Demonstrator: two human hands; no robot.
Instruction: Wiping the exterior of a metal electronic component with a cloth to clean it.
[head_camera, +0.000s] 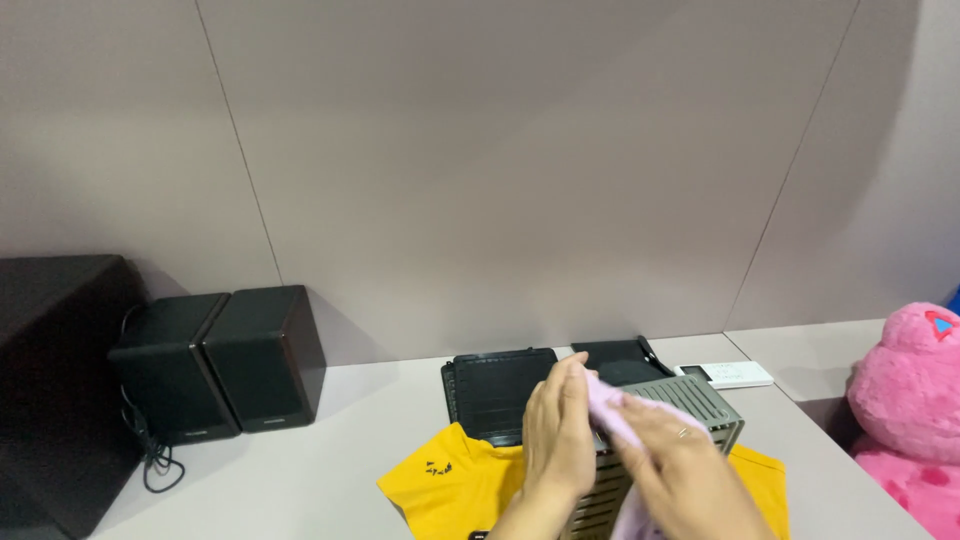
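Note:
My left hand (556, 440) and my right hand (680, 470) are both closed on a pale pink cloth (618, 415), held between them above a grey slatted box (690, 402). The cloth runs from my left fingertips down under my right palm. A ring shows on a finger of my right hand. Under the box lies a yellow shirt (450, 480) spread on the white table (320, 450).
Two black speakers (225, 360) with a trailing cable stand at the left next to a large black box (50, 380). Black flat trays (495, 390) lie behind the box. A white remote (735, 374) lies at the back right. A pink plush toy (910, 410) sits at the right edge.

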